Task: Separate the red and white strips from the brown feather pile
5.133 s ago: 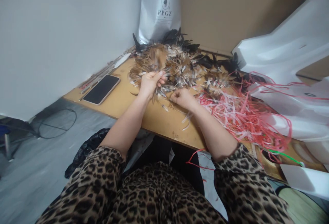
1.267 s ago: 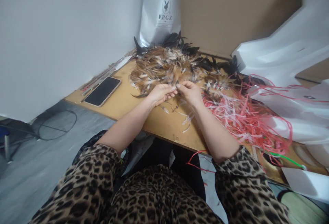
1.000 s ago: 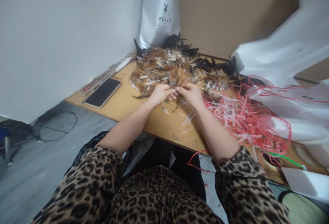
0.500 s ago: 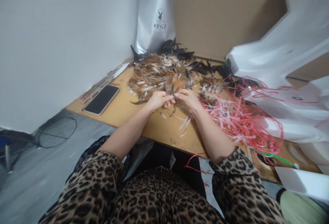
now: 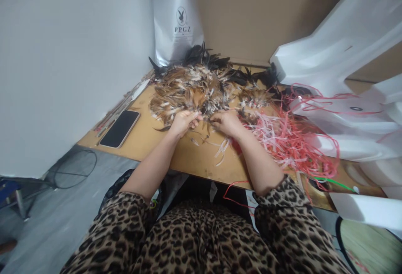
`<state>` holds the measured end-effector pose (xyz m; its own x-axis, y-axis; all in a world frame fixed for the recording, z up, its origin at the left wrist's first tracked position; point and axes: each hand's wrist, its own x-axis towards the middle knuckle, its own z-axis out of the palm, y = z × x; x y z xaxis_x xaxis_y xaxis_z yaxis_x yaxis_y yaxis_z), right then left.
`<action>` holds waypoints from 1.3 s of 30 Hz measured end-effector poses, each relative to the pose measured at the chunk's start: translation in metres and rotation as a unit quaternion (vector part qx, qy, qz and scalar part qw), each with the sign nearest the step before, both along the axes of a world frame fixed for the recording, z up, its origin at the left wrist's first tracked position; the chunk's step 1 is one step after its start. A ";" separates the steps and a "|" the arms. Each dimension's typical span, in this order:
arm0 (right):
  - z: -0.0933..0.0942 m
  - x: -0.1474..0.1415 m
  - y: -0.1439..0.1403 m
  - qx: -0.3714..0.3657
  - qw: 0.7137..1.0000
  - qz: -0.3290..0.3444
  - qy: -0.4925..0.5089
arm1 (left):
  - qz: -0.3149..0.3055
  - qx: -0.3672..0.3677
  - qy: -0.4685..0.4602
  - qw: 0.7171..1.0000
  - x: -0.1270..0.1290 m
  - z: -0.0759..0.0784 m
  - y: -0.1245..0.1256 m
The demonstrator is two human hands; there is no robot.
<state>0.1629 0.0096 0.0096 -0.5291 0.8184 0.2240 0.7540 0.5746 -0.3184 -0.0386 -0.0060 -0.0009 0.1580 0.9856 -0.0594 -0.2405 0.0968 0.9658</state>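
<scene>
A heap of brown, white and black feathers (image 5: pixel 179 83) covers the back of the wooden table (image 5: pixel 204 156). My left hand (image 5: pixel 184 123) is closed in a pinch at the front of the heap, on the base of a small bunch of orange-brown feathers (image 5: pixel 195 98) that fans upward. Just to its right, my right hand (image 5: pixel 228 122) points leftward with curled fingers, low over the tabletop beside the feathers. Whatever its fingertips grip is too small to make out. Loose feather bits and white ribbon strips (image 5: pixel 222 150) lie below the hands.
A tangle of pink and red ribbon (image 5: pixel 292 142) spreads at the right, near white foam pieces (image 5: pixel 361 144). A phone (image 5: pixel 120 128) lies at the left, beside thin rods (image 5: pixel 117 108). Behind the heap stands a silver bag (image 5: pixel 179 18).
My hands, whose fingertips met at the feathers before, have come apart. The left now keeps the orange-brown bunch, and the right has drawn slightly away. The view has shifted a little.
</scene>
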 end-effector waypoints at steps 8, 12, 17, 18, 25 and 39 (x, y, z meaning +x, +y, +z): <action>-0.001 -0.010 -0.005 0.023 0.999 -0.025 -0.018 | -0.008 -0.012 -0.012 1.000 0.002 0.001 -0.001; -0.001 -0.008 0.002 -0.121 0.941 -0.078 0.305 | -0.001 -0.025 -0.044 0.999 0.000 -0.004 0.002; 0.010 -0.012 -0.002 -0.294 0.782 -0.105 0.539 | -0.011 -0.053 -0.042 0.998 0.005 -0.010 0.001; 0.012 -0.013 -0.003 -0.299 0.770 -0.108 0.553 | -0.024 -0.062 -0.043 0.997 0.008 -0.010 -0.001; 0.017 -0.018 -0.009 -0.286 0.769 -0.105 0.562 | -0.082 -0.080 -0.094 0.989 0.029 0.002 -0.012; 0.018 0.004 0.000 -0.403 0.700 0.000 0.590 | -0.116 -0.181 -0.256 0.943 0.040 0.024 0.001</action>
